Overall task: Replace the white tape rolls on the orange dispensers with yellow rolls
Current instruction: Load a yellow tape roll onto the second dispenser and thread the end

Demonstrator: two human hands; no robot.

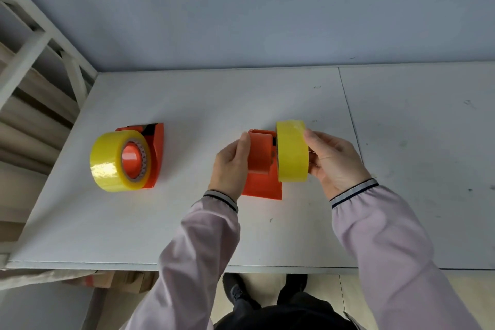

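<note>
We see a white tabletop (187, 222) filling the middle of the frame. At centre left a yellow roll (107, 169) sits mounted on an orange dispenser (158, 147). At centre right a second orange dispenser (261, 158) stands with our left hand (231, 166) clasped on its left side, while our right hand (334, 161) grips a second yellow roll (292, 150), pressed against that dispenser's right side.

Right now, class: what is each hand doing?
Left hand: gripping the orange dispenser.
Right hand: holding the yellow roll against that dispenser.
</note>
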